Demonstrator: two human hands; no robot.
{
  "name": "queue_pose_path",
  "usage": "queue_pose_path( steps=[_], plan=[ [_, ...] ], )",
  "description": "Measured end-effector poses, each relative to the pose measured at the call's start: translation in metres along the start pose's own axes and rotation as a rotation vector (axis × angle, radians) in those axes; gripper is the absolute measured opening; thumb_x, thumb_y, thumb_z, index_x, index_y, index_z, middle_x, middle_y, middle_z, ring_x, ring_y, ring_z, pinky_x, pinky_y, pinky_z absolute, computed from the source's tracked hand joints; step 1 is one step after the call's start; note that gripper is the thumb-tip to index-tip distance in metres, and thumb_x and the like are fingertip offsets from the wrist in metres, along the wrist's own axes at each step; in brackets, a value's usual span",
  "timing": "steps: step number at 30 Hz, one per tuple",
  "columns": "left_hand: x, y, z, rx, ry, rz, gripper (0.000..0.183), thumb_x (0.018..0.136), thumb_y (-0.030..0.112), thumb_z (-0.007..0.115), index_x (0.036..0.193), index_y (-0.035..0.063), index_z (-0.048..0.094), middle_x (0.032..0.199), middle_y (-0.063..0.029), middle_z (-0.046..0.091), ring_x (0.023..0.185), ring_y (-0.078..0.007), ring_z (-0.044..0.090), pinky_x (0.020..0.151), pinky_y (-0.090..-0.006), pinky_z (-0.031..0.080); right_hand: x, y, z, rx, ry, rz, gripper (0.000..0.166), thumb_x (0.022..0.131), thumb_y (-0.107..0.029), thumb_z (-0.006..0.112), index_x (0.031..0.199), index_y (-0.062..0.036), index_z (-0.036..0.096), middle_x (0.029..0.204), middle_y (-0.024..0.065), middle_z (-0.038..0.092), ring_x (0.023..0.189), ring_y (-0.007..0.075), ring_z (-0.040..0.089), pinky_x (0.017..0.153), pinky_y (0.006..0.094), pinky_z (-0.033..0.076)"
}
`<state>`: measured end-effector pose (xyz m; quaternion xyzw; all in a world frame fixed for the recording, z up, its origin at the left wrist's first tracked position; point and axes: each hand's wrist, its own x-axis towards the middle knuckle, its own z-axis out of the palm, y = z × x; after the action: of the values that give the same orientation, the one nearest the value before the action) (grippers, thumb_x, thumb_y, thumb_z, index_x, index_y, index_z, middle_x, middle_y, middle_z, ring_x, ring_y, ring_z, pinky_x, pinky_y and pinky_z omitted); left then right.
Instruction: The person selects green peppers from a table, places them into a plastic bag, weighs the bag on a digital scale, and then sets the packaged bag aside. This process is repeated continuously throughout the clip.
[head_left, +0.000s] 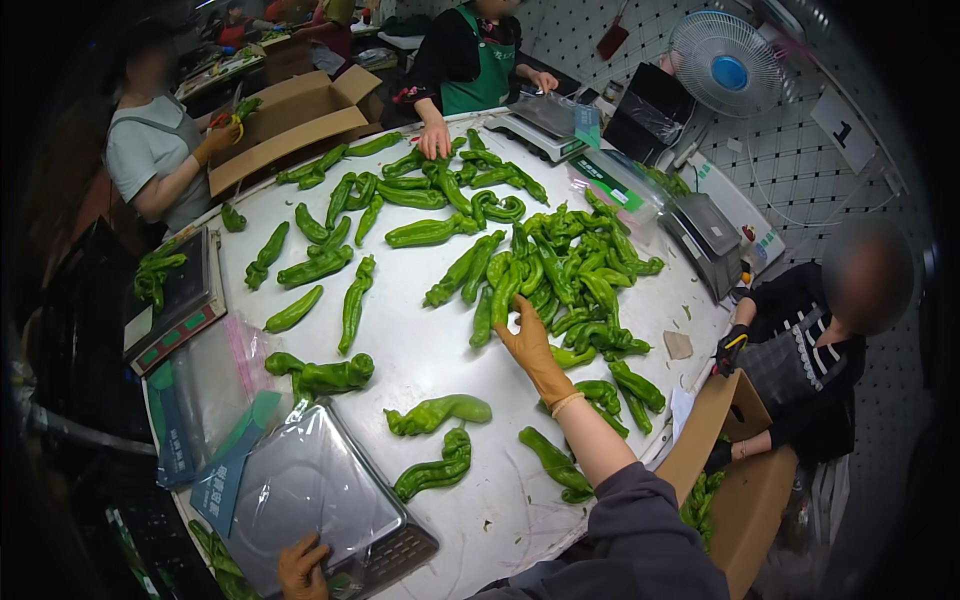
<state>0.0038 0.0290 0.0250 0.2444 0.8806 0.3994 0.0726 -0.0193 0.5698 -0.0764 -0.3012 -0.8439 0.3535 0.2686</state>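
Note:
My right hand (534, 346), in a tan glove, reaches to the near edge of a heap of long green peppers (577, 262). Its thumb and forefinger close around the lower end of one green pepper (507, 291). At the bottom, my left hand (303, 564), also gloved, has bent fingers at a clear plastic bag (292, 480) with a blue-green header. That bag lies over the steel pan of a digital scale (382, 551); whether the fingers pinch it is unclear. Two curved peppers (439, 414) (439, 466) lie to the right of the scale.
Loose peppers (315, 266) spread across the white table (405, 322). Other scales (176, 292) (540, 135) stand along its rim, with packaging bags (217, 367) at left. Cardboard boxes (292, 112) (750, 510) adjoin it. A co-worker's hand (433, 140) touches peppers opposite; other people stand left and right.

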Motion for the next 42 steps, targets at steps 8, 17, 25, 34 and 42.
queue_pose_path(
  steps=[8,17,25,34,42],
  plan=[
    [-0.010,0.012,-0.027,0.176,-0.121,-0.003,0.032,0.083,-0.006,0.055,0.107,0.0082,0.071,0.112,-0.0132,0.069,0.106,-0.0318,0.063,0.096,-0.0451,0.043,0.050,-0.023,0.051,-0.532,-0.021,-0.444,0.042,0.076,-0.005,0.062,0.118,-0.0097,0.060,0.131,0.0123,0.054,0.114,0.0349,0.053,0.091,0.0422,0.049],
    [-0.018,0.012,-0.018,0.105,-0.038,-0.035,0.034,0.080,-0.008,0.057,0.106,0.0064,0.072,0.107,-0.0142,0.070,0.099,-0.0342,0.064,0.091,-0.0412,0.046,0.100,-0.006,0.070,-0.903,-0.249,-0.485,0.017,0.078,-0.013,0.059,0.091,-0.0106,0.070,0.098,0.0103,0.063,0.090,0.0301,0.061,0.073,0.0415,0.053],
    [-0.019,0.006,-0.005,-0.021,0.016,-0.070,0.029,0.085,-0.007,0.057,0.105,0.0088,0.072,0.107,-0.0107,0.071,0.100,-0.0298,0.064,0.092,-0.0395,0.046,0.023,-0.043,0.039,-0.544,-0.403,-1.216,0.012,0.083,-0.014,0.055,0.092,-0.0124,0.063,0.099,0.0063,0.062,0.106,0.0321,0.055,0.092,0.0514,0.044],
    [-0.019,-0.003,-0.005,0.021,0.057,-0.047,0.029,0.085,-0.007,0.057,0.103,0.0093,0.072,0.104,-0.0111,0.071,0.099,-0.0303,0.064,0.091,-0.0391,0.046,0.069,-0.118,0.083,-0.371,-0.278,-0.346,0.036,0.080,-0.020,0.067,0.111,-0.0099,0.052,0.107,0.0138,0.055,0.093,0.0352,0.062,0.071,0.0491,0.052],
    [-0.016,0.003,-0.009,-0.034,0.077,-0.096,0.028,0.083,-0.007,0.059,0.100,0.0104,0.073,0.101,-0.0106,0.072,0.095,-0.0312,0.065,0.091,-0.0410,0.045,0.122,-0.062,0.144,-0.318,-0.421,-0.239,0.037,0.082,-0.031,0.067,0.109,-0.0052,0.062,0.116,0.0163,0.058,0.099,0.0374,0.061,0.084,0.0448,0.051]
  ],
)
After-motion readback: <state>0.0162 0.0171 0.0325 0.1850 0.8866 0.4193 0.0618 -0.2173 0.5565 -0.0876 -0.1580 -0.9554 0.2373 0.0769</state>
